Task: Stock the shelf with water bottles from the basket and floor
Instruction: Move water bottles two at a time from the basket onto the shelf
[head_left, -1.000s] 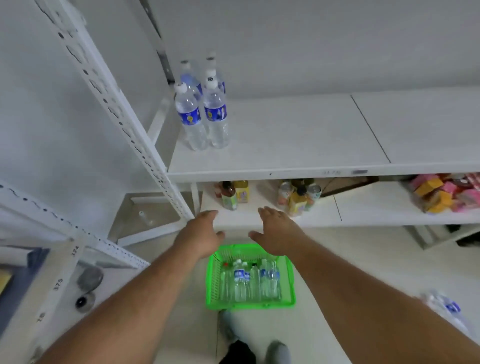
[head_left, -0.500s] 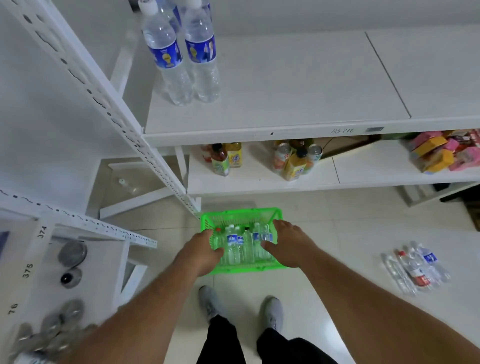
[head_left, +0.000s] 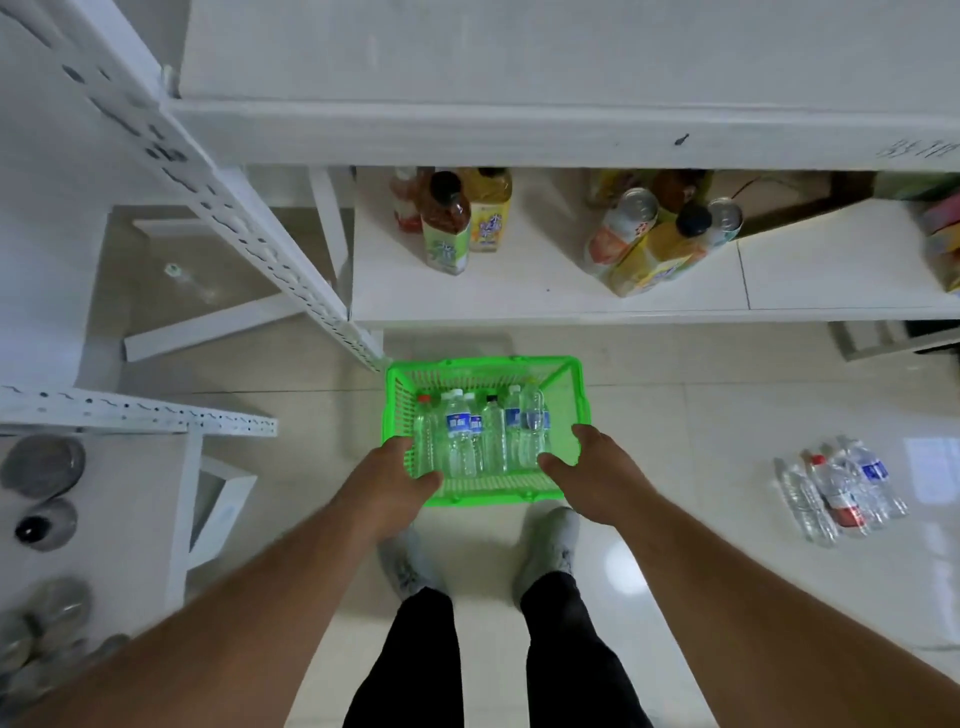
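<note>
A green plastic basket (head_left: 483, 364) stands on the floor in front of my feet, with several clear water bottles (head_left: 467, 436) lying in it. My left hand (head_left: 395, 483) hangs over its near left corner and my right hand (head_left: 587, 473) over its near right corner. Both have loosely extended fingers and hold nothing. Whether they touch the rim cannot be told. More water bottles (head_left: 841, 488) lie in a cluster on the floor to the right. The white shelf board (head_left: 519, 52) fills the top of the view; the bottles on it are out of sight.
The lower shelf (head_left: 519, 301) carries juice and tea bottles (head_left: 452, 223) and cans (head_left: 660, 239). A perforated white upright (head_left: 249, 223) slants down to the basket's far left corner. A second rack with round tins (head_left: 41, 467) stands at the left.
My head has tilted down and both hands have dropped from shelf height to the basket's near corners. The bottles on the upper shelf have left the view.
</note>
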